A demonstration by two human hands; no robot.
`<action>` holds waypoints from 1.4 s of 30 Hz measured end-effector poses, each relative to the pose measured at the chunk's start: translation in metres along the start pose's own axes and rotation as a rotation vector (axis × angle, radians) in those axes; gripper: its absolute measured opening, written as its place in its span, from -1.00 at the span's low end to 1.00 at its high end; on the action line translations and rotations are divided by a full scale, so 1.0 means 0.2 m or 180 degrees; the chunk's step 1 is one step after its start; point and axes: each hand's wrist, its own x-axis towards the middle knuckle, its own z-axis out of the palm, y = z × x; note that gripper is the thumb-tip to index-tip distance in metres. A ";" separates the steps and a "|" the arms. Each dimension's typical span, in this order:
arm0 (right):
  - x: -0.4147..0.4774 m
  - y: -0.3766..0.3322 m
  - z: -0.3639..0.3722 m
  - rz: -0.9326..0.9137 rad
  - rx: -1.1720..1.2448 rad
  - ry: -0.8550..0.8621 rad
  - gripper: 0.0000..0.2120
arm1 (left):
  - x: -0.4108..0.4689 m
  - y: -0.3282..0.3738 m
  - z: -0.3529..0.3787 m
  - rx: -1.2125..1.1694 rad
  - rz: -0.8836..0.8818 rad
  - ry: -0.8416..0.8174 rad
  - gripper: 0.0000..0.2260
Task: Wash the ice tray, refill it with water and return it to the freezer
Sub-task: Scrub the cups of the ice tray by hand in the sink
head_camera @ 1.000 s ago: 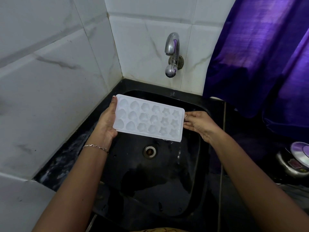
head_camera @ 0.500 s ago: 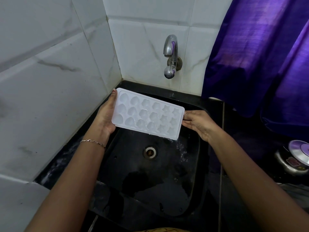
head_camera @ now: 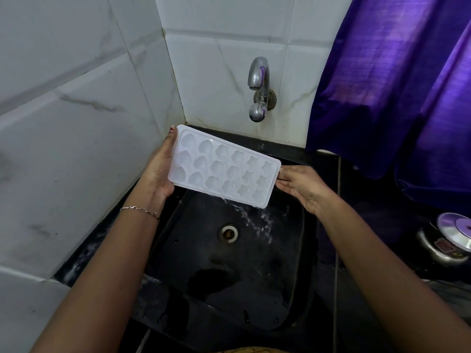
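Black sink [head_camera: 293, 289], wet, drain [head_camera: 228, 233] at centre. Water [head_camera: 254, 217] falls into it from the ice tray [head_camera: 224, 166] held just above. The tray's long axis runs left to right, its right near corner lowest and its shaped cells facing up. The left hand [head_camera: 159, 169] grips the left short end; the right hand [head_camera: 300, 186] pinches the right end. The steel cooker [head_camera: 446, 240] at right has a red label, unreadable. Tap [head_camera: 258, 87] on the wall beyond.
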 end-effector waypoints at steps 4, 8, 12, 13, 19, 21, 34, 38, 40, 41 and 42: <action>0.00 -0.01 0.01 -0.0006 0.0031 -0.0020 -0.85 | 0.00 0.03 0.02 -0.0015 0.0061 -0.0011 -0.40; -0.01 -0.03 0.02 -0.0022 0.0078 -0.0033 -0.88 | 0.00 0.07 0.02 0.0029 0.0114 -0.0017 -0.35; -0.01 -0.04 0.02 -0.0040 0.0100 -0.0055 -0.88 | -0.02 0.10 0.03 0.0113 0.0277 0.0078 -0.34; -0.01 -0.04 0.03 -0.0058 0.0097 -0.0075 -0.87 | -0.02 0.10 0.03 0.0112 0.0313 0.0084 -0.35; -0.01 -0.06 0.03 -0.0117 -0.0037 -0.0207 -0.77 | -0.04 0.13 0.03 0.0085 0.0286 -0.0068 -0.30; -0.01 -0.06 0.03 -0.0127 -0.0070 -0.0230 -0.75 | -0.04 0.15 0.03 0.0141 0.0259 -0.0139 -0.26; -0.01 -0.08 0.04 -0.0180 -0.0059 -0.0309 -0.75 | -0.10 0.19 0.07 0.0333 0.0693 0.0201 -0.23; -0.02 -0.08 0.05 -0.0172 -0.0021 -0.0311 -0.74 | -0.11 0.20 0.07 0.0356 0.0780 0.0244 -0.24; -0.02 -0.08 0.05 -0.0175 -0.0006 -0.0309 -0.74 | -0.11 0.20 0.07 0.0307 0.0755 0.0192 -0.21; -0.02 -0.08 0.05 -0.0179 0.0000 -0.0307 -0.74 | -0.12 0.21 0.06 0.0281 0.0739 0.0168 -0.21; -0.02 -0.08 0.05 -0.0182 0.0005 -0.0310 -0.74 | -0.12 0.21 0.06 0.0254 0.0737 0.0149 -0.22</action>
